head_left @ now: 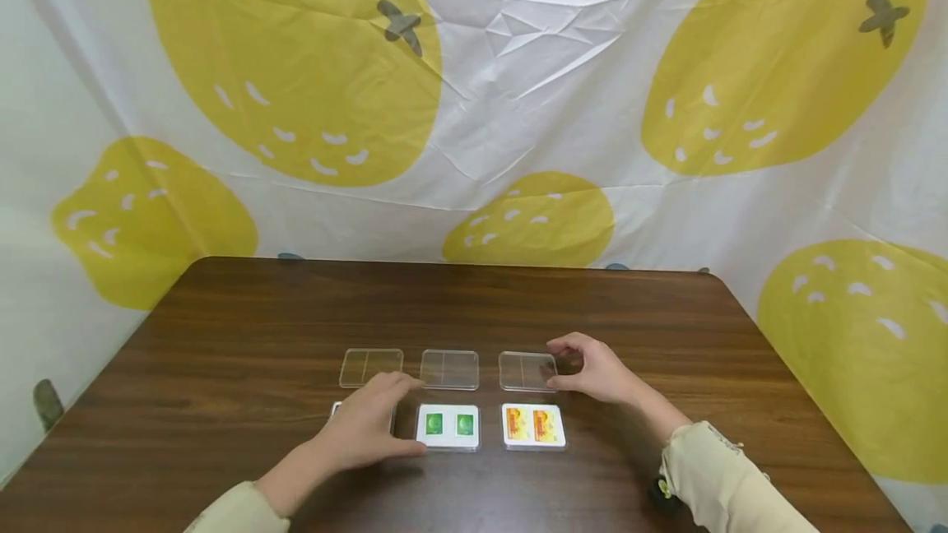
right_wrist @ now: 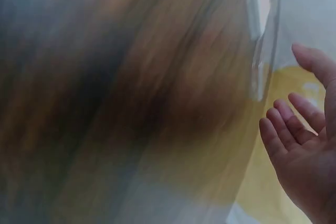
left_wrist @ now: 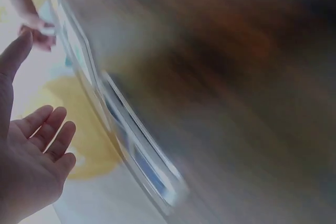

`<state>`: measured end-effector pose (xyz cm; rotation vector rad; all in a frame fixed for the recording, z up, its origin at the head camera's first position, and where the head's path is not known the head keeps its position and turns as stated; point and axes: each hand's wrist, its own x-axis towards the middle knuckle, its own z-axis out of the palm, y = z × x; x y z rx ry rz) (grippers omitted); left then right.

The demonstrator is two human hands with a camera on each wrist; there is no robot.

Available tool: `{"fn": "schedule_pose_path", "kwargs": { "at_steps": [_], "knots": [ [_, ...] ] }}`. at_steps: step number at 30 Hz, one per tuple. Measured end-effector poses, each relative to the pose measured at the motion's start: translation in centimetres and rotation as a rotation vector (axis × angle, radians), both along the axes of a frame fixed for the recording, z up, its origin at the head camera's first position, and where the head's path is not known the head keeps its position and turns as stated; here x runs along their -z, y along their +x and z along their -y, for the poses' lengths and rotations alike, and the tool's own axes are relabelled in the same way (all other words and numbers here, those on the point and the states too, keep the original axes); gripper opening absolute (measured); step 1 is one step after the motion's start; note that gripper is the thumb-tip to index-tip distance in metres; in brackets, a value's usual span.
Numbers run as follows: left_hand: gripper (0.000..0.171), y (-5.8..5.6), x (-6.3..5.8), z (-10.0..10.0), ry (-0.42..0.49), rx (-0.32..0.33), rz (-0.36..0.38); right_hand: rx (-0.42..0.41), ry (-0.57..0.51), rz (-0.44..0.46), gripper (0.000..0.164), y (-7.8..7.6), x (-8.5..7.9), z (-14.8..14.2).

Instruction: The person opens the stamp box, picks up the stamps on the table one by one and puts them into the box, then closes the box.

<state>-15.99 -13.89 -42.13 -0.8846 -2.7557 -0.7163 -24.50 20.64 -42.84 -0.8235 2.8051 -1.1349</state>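
Three flat clear plastic pieces lie in a back row in the head view: a left one [head_left: 354, 368], a middle one [head_left: 449, 369] and a right one [head_left: 522, 371]. In front are a flat case with green pictures [head_left: 448, 428] and one with orange pictures [head_left: 533, 426]. My left hand [head_left: 363, 424], fingers spread, hovers over a third case [head_left: 336, 407], hiding most of it; its thumb tip is near the green case. At the right clear piece's right edge, my right hand [head_left: 596, 372] has thumb and fingers apart. Both wrist views show empty palms.
The brown wooden table [head_left: 629, 311] has rounded back corners. Behind it hangs a white curtain [head_left: 504, 138] with large yellow fruit prints. A dark object [head_left: 664, 498] shows at the right sleeve cuff.
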Motion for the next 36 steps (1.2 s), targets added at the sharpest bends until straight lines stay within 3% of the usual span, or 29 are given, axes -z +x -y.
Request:
{"fn": "schedule_pose_path", "kwargs": {
  "at_steps": [8,13,19,28,36],
  "knots": [
    [0.078,-1.2,-0.2,-4.9,-0.113,0.088,-0.022,-0.054,0.084,0.003,0.067,-0.9,0.8,-0.3],
    [0.084,-1.7,-0.7,-7.1,-0.186,0.083,-0.016,-0.095,0.138,-0.017,0.069,-1.3,0.8,-0.1],
    [0.076,-2.0,-0.6,-9.2,-0.259,0.080,0.012,-0.113,0.148,0.002,0.059,-1.8,0.8,-0.1],
    [0.078,-2.3,0.0,-11.3,-0.417,0.026,-0.013,-0.115,0.136,-0.012,0.051,-1.9,1.1,-0.4],
    [0.063,-2.3,0.5,-11.3,-0.370,0.016,0.062,-0.104,0.130,-0.002,0.051,-1.6,1.1,-0.2]
  ]
}}
